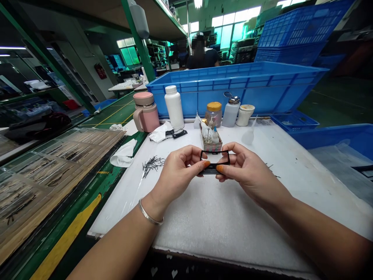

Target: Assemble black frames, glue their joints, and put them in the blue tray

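Note:
Between my two hands is a small black rectangular frame (215,166) with a see-through middle, raised above the white work surface. My left hand (186,163) pinches its left end, thumb on the lower bar and fingers behind. On the right end my right hand (240,163) grips the same way, its thumb also against the lower bar. Just beyond the frame stands a small box (212,146) of little bottles. A loose pile of thin black strips (152,165) lies left of my left hand. More dark strips show partly behind my right wrist.
Along the back stand a pink mug (149,116), a white bottle (174,108), a yellow-lidded jar (214,114), a pump bottle (231,112) and a white tub (245,115). Behind them is a large blue crate (247,87). A divided tray (52,167) lies left. A person (201,54) is beyond.

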{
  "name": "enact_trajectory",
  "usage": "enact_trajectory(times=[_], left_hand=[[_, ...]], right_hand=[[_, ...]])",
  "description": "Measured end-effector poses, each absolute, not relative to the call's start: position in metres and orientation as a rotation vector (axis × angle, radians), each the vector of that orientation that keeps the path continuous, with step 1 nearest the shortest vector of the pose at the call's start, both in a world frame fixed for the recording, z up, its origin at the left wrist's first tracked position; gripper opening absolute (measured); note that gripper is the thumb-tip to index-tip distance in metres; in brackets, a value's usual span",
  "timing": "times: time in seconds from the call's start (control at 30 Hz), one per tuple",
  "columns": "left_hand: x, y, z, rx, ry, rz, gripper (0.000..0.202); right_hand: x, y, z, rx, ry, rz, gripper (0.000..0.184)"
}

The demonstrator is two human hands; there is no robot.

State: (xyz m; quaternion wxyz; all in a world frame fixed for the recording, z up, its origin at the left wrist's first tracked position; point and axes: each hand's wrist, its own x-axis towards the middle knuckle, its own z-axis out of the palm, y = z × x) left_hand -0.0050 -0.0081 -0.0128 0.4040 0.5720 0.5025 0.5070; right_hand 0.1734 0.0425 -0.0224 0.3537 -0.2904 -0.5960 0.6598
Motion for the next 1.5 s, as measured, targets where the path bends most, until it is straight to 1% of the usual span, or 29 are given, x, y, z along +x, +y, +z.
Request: enact_trajectory(times=[0.27,0.53,0.77,0.97,1.5], left_hand=[[-0.01,-0.004,-0.016,1.319,1.169,1.274,0.019],[-0.016,-0.002,-0.018,1.251,1.159,1.264,0.025],[-0.018,-0.001,-0.02,1.211,1.123,1.24,0.032],[-0.018,-0.001,-0.02,1.236,1.13,1.223,0.03],[-0.017,-0.001,-0.019,1.258,1.124,1.267,0.026]], right_hand=[[0.177,0.047,-0.022,-0.813,-1.562,1.712,0.037],[0.178,0.05,-0.02,-0.849,-1.569,1.693,0.026],[0.178,0.05,-0.018,-0.878,-1.517,1.707,0.027],[0.177,0.049,-0.016,-0.853,-1.491,1.748,0.029],[0.178,0.05,-0.02,-0.817,-1.556,1.686,0.029]])
